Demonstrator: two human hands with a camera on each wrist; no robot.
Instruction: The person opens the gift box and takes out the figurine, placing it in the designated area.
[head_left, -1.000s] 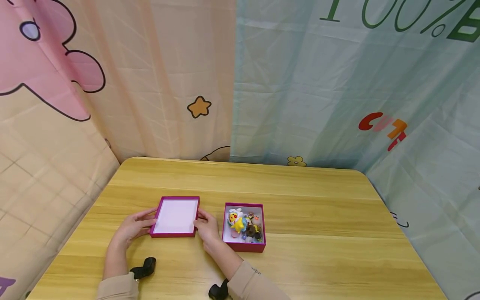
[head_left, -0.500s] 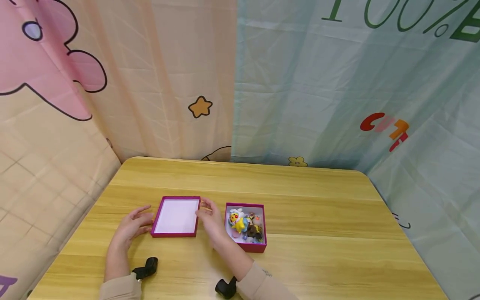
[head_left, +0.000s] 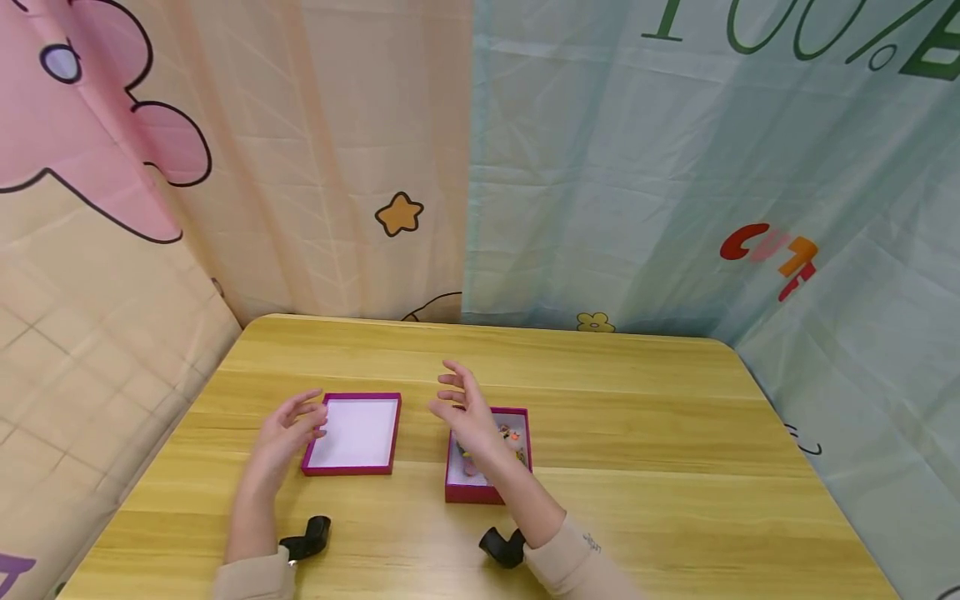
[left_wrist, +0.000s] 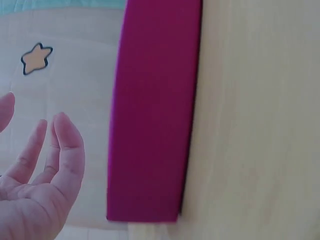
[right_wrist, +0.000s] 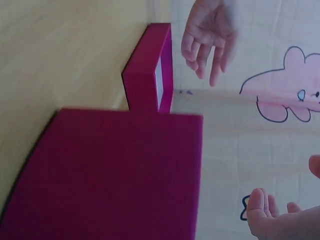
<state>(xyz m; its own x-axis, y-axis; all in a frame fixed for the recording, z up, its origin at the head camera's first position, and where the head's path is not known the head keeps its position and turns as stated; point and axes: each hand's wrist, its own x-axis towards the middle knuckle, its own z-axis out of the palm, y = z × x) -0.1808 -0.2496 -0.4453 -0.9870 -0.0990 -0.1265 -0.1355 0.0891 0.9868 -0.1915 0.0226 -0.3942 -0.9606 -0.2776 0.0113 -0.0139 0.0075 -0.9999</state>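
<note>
A shallow magenta square box or lid [head_left: 356, 433], white inside, lies on the table with its hollow side up. My left hand [head_left: 288, 429] hovers over its left edge, fingers loosely bent and holding nothing. In the left wrist view, that hand [left_wrist: 45, 185] is apart from the magenta side wall [left_wrist: 150, 110]. Right of the lid stands a deeper magenta box [head_left: 474, 493] containing several small colourful toy figures [head_left: 512, 437]. My right hand [head_left: 471, 421] is above this box, fingers spread, holding nothing; it hides part of the toys. In the right wrist view, the right hand [right_wrist: 277, 220] is clear of the box wall [right_wrist: 110, 175].
The wooden table [head_left: 637, 467] has rounded far corners. Printed curtains [head_left: 322, 167] hang behind it and along both sides. A black camera mount [head_left: 306, 540] sits on the left wrist, another [head_left: 502, 548] on the right.
Both hands held the sides of the shallow lid and have let go. My right hand has moved right and up, over the toy box. My left hand has risen over the lid's left edge.
</note>
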